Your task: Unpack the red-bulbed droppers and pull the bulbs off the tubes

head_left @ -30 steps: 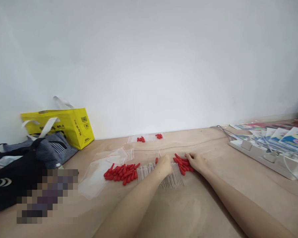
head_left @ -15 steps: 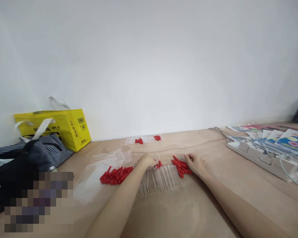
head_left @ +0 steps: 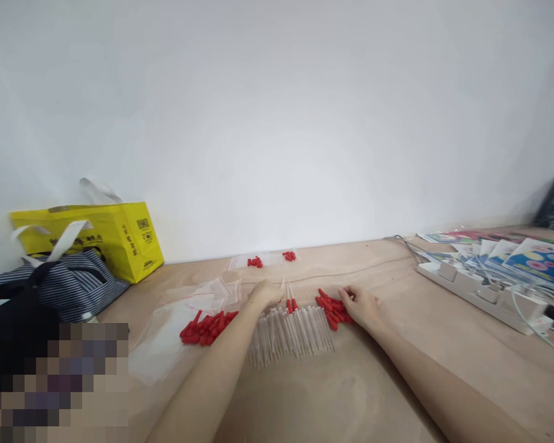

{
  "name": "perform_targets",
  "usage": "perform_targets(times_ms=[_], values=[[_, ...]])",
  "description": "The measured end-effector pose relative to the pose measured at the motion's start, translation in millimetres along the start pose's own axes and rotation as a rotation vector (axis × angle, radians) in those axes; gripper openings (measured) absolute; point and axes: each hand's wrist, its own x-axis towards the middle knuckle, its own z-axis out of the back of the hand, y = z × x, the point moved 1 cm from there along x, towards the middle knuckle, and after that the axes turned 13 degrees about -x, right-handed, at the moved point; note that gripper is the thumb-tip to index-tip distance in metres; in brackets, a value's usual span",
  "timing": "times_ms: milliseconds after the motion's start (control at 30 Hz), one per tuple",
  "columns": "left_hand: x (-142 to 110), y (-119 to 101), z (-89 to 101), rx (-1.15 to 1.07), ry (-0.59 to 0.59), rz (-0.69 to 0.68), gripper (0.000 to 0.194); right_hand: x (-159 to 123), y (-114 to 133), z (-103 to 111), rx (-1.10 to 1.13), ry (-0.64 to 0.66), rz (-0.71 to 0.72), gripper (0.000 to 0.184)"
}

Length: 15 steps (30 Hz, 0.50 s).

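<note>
My left hand [head_left: 266,293] is closed, its fingertips beside two droppers with red rubber bulbs [head_left: 295,304] that lie with their clear tubes pointing away from me. Whatever those fingers pinch is too small to make out. Just below is a row of clear dropper tubes [head_left: 292,334], side by side on the table. My right hand [head_left: 361,306] has curled fingers at the right edge of a small pile of red rubber bulbs [head_left: 331,309]; I cannot make out anything between them. A larger pile of red bulbs [head_left: 205,329] lies left of my left forearm, partly on clear zip bags [head_left: 159,335].
At the wall, another clear bag [head_left: 237,263] lies with small red bulbs around it. A yellow bag [head_left: 141,246] and a striped bag [head_left: 80,283] stand left. To the right are a white power strip [head_left: 477,295] with cables and colourful printed cards [head_left: 538,261].
My left hand has drawn slightly up and left from the bulbed droppers, so two red bulbs now show clearly. My right hand stays by its pile. The whole view has shifted slightly.
</note>
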Motion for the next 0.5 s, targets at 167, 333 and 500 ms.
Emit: perform_targets(times_ms=[167,333,500], values=[[-48.0,8.4,23.0,0.155,-0.142,-0.191,0.016,-10.6,9.4,5.5,0.050,-0.155,0.130,0.031],[-105.8,38.8,23.2,0.246,-0.348,-0.642,0.019,-48.4,44.6,15.6,0.096,-0.358,0.497,0.023],[-135.8,63.2,3.9,0.155,-0.480,-0.942,0.022,-87.0,81.5,14.9,0.028,-0.430,0.879,0.024]])
